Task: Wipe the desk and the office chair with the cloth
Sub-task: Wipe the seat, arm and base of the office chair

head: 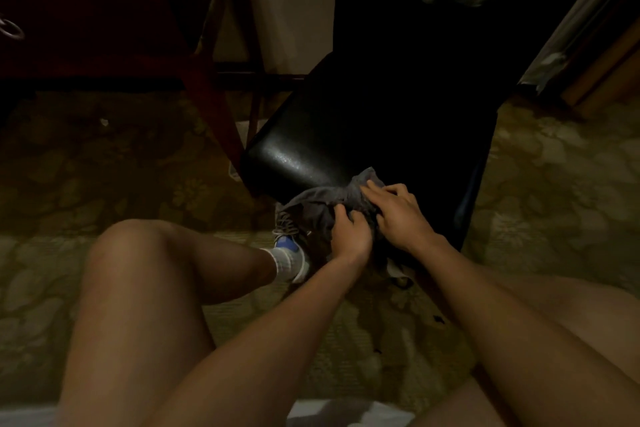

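A black padded chair [381, 121] stands in front of me on the carpet, its glossy seat catching light at the near left corner. A grey cloth [322, 204] lies bunched over the seat's near edge and hangs down in front. My left hand [349, 236] grips the cloth from below with curled fingers. My right hand [394, 211] lies on top of the cloth with its fingers bent into the folds. The dark wooden desk [104, 28] stands at the far left, apart from both hands.
My bare knees fill the foreground, and my left foot in a grey shoe [287, 236] rests beside the chair's near corner. Reddish desk legs [214, 107] stand left of the chair. Patterned carpet [104, 177] covers the floor. A curtain [581, 17] hangs at the right.
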`<action>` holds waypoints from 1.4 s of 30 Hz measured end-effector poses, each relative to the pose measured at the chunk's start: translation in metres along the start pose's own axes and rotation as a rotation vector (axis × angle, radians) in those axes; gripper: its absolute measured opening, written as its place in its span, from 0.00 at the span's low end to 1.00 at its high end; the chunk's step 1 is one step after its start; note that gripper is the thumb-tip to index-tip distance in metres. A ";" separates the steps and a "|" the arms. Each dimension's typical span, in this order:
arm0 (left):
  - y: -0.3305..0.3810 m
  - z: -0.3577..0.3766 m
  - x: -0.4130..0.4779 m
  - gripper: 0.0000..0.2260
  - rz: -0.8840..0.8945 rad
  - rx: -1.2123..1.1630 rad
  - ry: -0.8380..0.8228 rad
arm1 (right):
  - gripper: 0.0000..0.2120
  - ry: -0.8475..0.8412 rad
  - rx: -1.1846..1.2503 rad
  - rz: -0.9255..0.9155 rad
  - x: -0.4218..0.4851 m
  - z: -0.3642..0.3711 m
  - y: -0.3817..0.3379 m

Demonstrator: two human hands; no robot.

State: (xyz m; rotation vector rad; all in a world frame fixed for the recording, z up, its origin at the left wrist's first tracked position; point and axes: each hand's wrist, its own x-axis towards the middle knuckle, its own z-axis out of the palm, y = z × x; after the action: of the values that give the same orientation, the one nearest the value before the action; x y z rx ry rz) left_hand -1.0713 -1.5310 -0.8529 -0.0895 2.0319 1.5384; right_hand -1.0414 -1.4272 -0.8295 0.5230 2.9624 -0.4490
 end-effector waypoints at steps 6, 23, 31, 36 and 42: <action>-0.007 0.042 -0.024 0.18 -0.001 0.019 -0.094 | 0.31 -0.054 -0.025 0.059 -0.029 -0.014 0.045; -0.003 -0.012 -0.007 0.17 0.022 0.077 0.037 | 0.29 -0.086 0.057 0.031 -0.008 0.003 -0.008; -0.004 -0.025 -0.014 0.17 -0.013 0.031 0.091 | 0.29 -0.153 0.075 -0.075 -0.002 -0.001 -0.022; -0.003 -0.011 -0.035 0.16 0.000 0.036 0.020 | 0.32 -0.146 0.125 0.015 -0.021 -0.003 0.001; -0.008 -0.002 -0.038 0.17 0.001 0.019 0.016 | 0.32 -0.151 0.089 0.010 -0.030 -0.002 0.007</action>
State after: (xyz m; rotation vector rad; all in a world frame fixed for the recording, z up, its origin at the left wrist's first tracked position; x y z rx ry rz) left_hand -1.0378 -1.5457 -0.8412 -0.0935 2.0588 1.5228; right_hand -1.0111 -1.4297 -0.8252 0.4898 2.8049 -0.5941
